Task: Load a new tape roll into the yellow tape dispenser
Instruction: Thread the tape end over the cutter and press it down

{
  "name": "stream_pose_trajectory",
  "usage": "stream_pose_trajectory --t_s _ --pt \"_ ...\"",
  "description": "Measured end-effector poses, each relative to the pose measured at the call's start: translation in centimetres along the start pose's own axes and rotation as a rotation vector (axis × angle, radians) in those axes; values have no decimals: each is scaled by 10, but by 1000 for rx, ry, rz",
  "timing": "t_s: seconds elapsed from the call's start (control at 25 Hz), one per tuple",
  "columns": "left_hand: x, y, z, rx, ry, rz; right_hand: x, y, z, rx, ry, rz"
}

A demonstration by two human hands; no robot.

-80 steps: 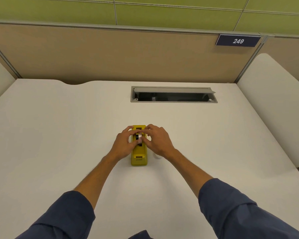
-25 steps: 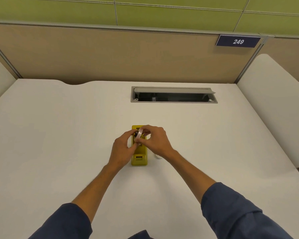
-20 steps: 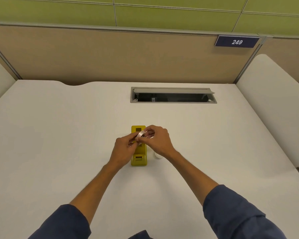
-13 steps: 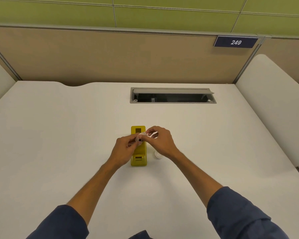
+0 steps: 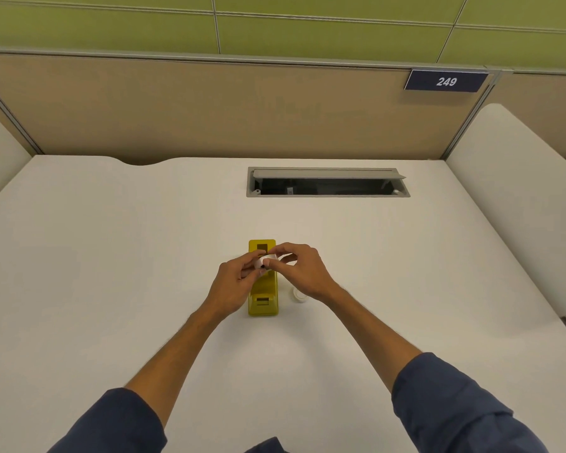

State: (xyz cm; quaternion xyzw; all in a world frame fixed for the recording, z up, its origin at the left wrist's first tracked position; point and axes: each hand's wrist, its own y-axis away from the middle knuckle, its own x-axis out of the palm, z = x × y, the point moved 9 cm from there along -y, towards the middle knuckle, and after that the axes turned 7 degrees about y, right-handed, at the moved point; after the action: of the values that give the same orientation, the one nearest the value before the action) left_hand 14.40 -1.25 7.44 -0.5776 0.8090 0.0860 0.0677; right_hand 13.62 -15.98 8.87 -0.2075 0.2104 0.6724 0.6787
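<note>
The yellow tape dispenser (image 5: 262,300) stands on the white desk (image 5: 111,256), its long axis pointing away from me. Just above its middle I hold a small clear tape roll (image 5: 261,262) with a dark hub between both hands. My left hand (image 5: 234,284) pinches the roll from the left. My right hand (image 5: 299,271) pinches it from the right with thumb and forefinger. The fingers hide most of the roll. A second small white roll (image 5: 298,295) lies on the desk just right of the dispenser, partly under my right wrist.
A grey cable hatch (image 5: 327,182) is open in the desk behind the dispenser. A beige partition (image 5: 209,109) with a "249" sign (image 5: 446,81) closes the back. White side panels (image 5: 517,204) flank the desk on the right and left.
The tape roll has come up out of the dispenser's cradle and now sits between both hands' fingertips above it. The white roll by my right wrist has become visible. The dispenser has stayed put.
</note>
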Motion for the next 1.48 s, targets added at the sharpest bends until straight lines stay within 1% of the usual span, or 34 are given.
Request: stream_pose_trajectory --t_s 0.16,0.32,0.44,0.56,0.68,0.88,0.96,1.12,1.2,1.32,1.48 --pt "1 0 -1 8 15 13 1 -1 0 0 -7 -3" --pt "0 0 1 -4 29 21 4 -1 0 -17 -4 50" --pt "0 0 2 -23 3 52 3 -2 -2 -25 8 63" --pt "1 -2 1 -17 -77 57 3 -4 -5 -17 36 71" --pt "0 -4 0 -25 -82 48 3 -5 -4 -32 72 51" --pt "1 -5 -3 -9 -53 76 2 -3 0 -69 137 22" --pt "0 -4 -4 -8 -22 53 0 -4 0 -55 117 -13" --pt "-10 -5 -2 -1 5 -116 -6 -4 1 -13 80 -110" --pt "-15 -4 2 -2 -25 -165 -6 -3 0 9 83 -142" --pt "-17 -5 6 13 -113 -175 -5 -3 1 48 102 -213" --pt "-10 -9 14 -6 -223 -121 4 -3 5 86 100 -254"
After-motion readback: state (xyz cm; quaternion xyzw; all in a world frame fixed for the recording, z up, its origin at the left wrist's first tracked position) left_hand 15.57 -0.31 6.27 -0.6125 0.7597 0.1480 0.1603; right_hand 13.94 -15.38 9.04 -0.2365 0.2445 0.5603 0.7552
